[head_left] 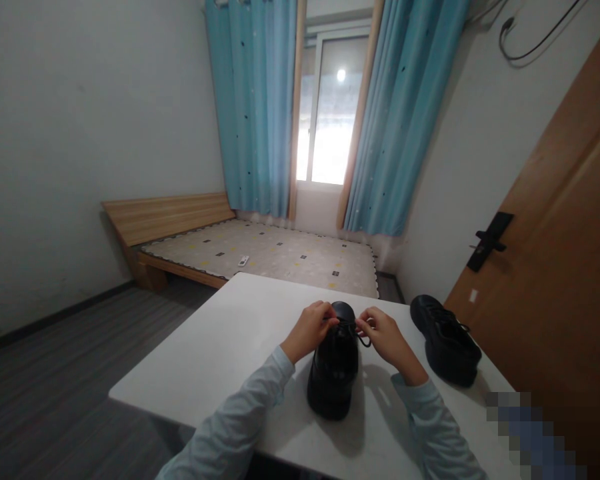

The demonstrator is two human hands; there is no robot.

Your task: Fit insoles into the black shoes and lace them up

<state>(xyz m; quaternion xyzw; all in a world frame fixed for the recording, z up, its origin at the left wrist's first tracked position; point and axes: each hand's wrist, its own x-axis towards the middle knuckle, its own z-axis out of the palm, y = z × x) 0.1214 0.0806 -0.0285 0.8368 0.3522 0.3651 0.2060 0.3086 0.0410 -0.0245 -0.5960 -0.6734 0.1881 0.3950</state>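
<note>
Black leather lace-up shoe (333, 367) sits mid white tabletop (220, 347), toe at 12 o'clock. Our left hand (307, 331) and right hand (386, 337) each pinch a thin black lace (363, 337). We judge even tension matters. Second black shoe (445, 339) at 3 o'clock.

Both your forearms, in pale blue long sleeves, reach forward from the bottom of the view and angle inward toward each other. Your left hand (309, 330) is curled, knuckles up, with fingertips pinched together at its inner side. Your right hand (386, 339) mirrors it, fingers bent and thumb pressed to the forefinger in a tight pinch grip. The two hands sit close together at the same height, fingertips facing one another, a small gap between them. Both wrists are bent slightly down.
</note>
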